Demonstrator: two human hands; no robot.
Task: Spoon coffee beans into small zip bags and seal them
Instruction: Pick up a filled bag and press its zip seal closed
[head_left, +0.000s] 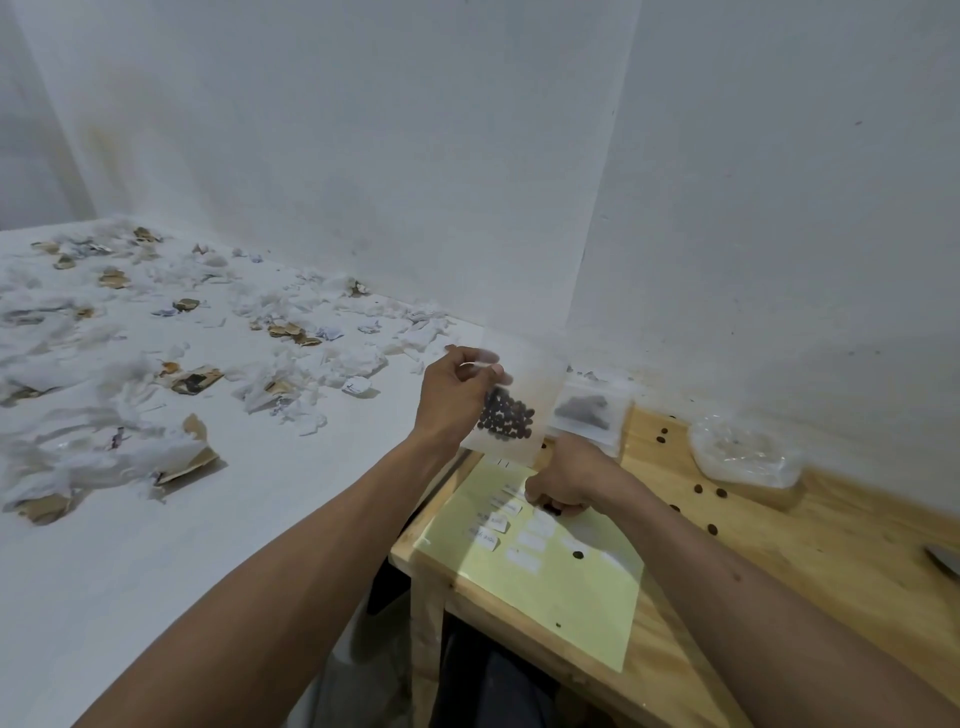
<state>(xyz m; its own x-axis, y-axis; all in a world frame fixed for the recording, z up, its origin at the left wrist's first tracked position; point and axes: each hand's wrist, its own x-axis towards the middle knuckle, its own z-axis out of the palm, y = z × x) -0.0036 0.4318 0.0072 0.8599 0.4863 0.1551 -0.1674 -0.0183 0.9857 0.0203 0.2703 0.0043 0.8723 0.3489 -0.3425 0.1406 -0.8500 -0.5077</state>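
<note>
Zip bag (511, 410) part-filled with coffee beans (506, 415), held up above desk (727, 525) edge, top pinched by left hand (457, 395) fingers; seal state unclear. Right hand (566, 480) fingers clenched on paper label sheet (545, 587), contents unseen. Second filled bag (584, 410) lying against wall. Stray beans (698, 489) scattered.

Both bare forearms are reaching forward. The left hand (457, 397) is lifted, its thumb and fingers pinching together at the top, wrist slightly bent. The right hand (563, 480) is lying lower, knuckles up, fingers curling down and pinching.
</note>
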